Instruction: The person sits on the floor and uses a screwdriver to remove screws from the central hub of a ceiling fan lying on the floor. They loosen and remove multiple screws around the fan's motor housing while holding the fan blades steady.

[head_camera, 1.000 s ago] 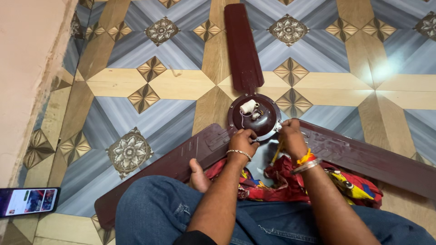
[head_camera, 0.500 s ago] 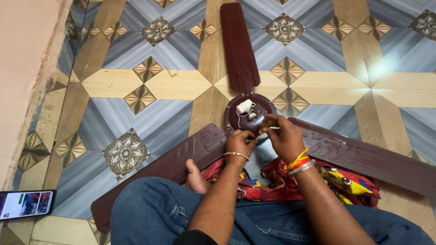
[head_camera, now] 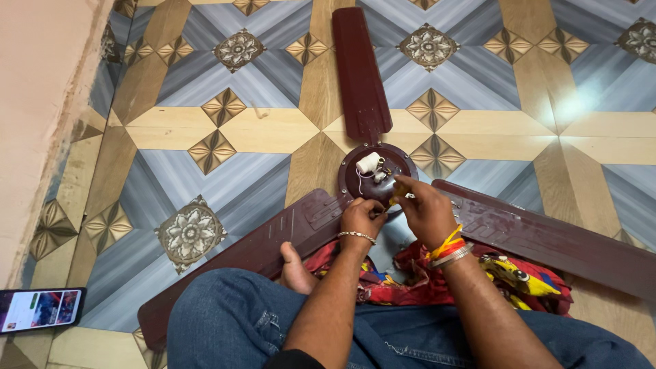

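Lying far left on floor [head_camera: 205,130]: phone [head_camera: 41,309]. Left hand [head_camera: 362,219] curled at near rim of fan motor hub [head_camera: 374,174], grip unclear. Right hand [head_camera: 425,210] pinching small yellow-handled tool [head_camera: 398,188] at hub. Maroon blades [head_camera: 360,75] spread around.

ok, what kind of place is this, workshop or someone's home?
Most likely a room in a home, not a workshop. The person sits on a patterned tile floor beside a plain wall, with a ceiling fan laid flat on it and a phone lying nearby.
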